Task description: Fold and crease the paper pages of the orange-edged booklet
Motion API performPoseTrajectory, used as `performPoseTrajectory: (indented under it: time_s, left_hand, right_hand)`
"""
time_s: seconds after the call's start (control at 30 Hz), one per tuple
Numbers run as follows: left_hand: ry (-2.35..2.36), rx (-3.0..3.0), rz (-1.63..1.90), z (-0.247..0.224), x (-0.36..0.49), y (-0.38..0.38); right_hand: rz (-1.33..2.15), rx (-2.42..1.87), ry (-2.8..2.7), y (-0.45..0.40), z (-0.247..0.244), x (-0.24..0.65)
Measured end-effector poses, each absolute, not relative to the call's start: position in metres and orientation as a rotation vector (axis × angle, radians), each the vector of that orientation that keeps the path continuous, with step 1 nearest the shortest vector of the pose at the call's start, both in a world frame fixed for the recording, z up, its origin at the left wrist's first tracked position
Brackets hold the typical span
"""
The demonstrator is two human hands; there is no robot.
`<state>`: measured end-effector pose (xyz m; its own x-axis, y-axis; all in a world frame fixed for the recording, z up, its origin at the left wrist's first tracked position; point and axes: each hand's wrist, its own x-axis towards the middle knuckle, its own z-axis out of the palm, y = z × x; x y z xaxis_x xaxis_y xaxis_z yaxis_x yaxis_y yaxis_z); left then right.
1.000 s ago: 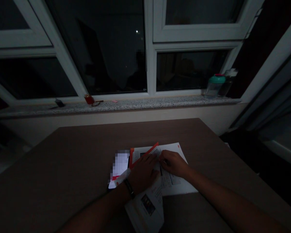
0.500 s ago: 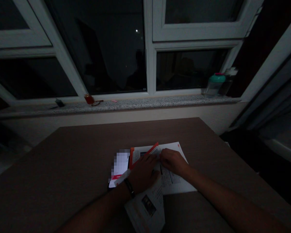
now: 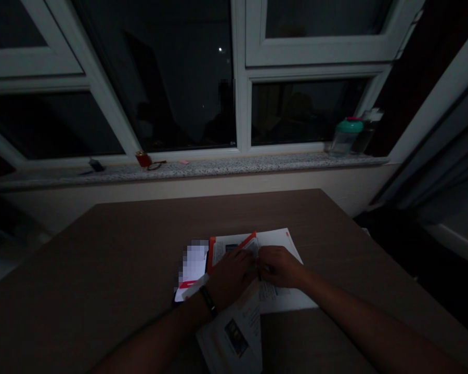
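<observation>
A booklet (image 3: 292,301) with printed white pages and orange edges lies open on the table. One of its pages (image 3: 228,358) is folded over diagonally and hangs toward me. My left hand (image 3: 230,278), with a dark band at the wrist, lies across the folded page with its fingers stretched out. Beside its fingertips, near the middle of the booklet, my right hand (image 3: 281,265) is closed with bent fingers on the page's crease. Its fingertips are partly hidden. A phone (image 3: 182,295) with a lit screen lies at the booklet's left side, partly covered by a paper corner.
The brown table (image 3: 140,244) reaches toward a granite windowsill (image 3: 218,166). On the sill stand a clear bottle with a teal lid (image 3: 345,137), a small red jar (image 3: 143,159) and a small dark object (image 3: 96,165). Dark windows rise behind, and a curtain (image 3: 444,140) hangs at right.
My right hand has moved slightly down toward me along the crease. The hanging part of the folded page has shifted a little to the left. My left hand stays almost in place.
</observation>
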<state>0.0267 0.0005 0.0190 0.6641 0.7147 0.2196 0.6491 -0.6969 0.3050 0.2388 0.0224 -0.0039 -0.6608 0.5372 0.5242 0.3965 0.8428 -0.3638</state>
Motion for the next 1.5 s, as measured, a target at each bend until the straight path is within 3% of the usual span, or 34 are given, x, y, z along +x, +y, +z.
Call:
performPoseTrajectory:
  time_s: [0.63, 1.17, 1.5]
  left_hand:
    - [1.093, 2.672, 0.575, 0.012, 0.026, 0.0]
    - [1.082, 2.688, 0.528, 0.018, 0.028, -0.001]
    - [1.071, 2.71, 0.52, 0.013, 0.026, -0.001]
  right_hand:
    - [0.224, -0.978, -2.245, 0.03, -0.005, 0.236]
    - [0.395, -0.686, -2.338, 0.024, -0.001, 0.238]
    - [0.266, -0.964, -2.241, 0.033, -0.007, 0.235]
